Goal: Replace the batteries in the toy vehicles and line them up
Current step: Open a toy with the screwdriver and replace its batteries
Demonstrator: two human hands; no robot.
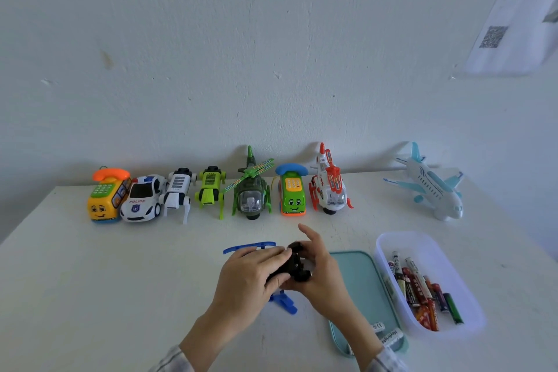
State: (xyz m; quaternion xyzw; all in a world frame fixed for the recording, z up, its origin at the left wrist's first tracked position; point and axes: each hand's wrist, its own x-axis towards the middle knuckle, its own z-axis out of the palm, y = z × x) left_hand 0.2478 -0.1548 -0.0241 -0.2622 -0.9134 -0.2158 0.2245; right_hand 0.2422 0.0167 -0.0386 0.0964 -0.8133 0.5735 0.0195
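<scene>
Both my hands hold a blue toy helicopter (297, 266) upside down near the table's front middle, its black underside facing up. My left hand (250, 273) grips its left side. My right hand (317, 263) curls round its right side, index finger raised. Blue rotor blades stick out behind and below my hands. Along the wall stands a row of toys: an orange-yellow phone bus (107, 196), a police car (143, 199), a white robot dog (178, 192), a green robot dog (210, 190), a green helicopter (250, 190), a green phone car (292, 190) and a red-white helicopter (329, 184).
A white and blue toy airplane (431, 184) stands apart at the back right. A clear plastic box (389, 241) with several batteries lies at the right. Its teal lid (359, 275) lies beside it with two batteries (388, 334) on it. A paper with a QR code hangs on the wall.
</scene>
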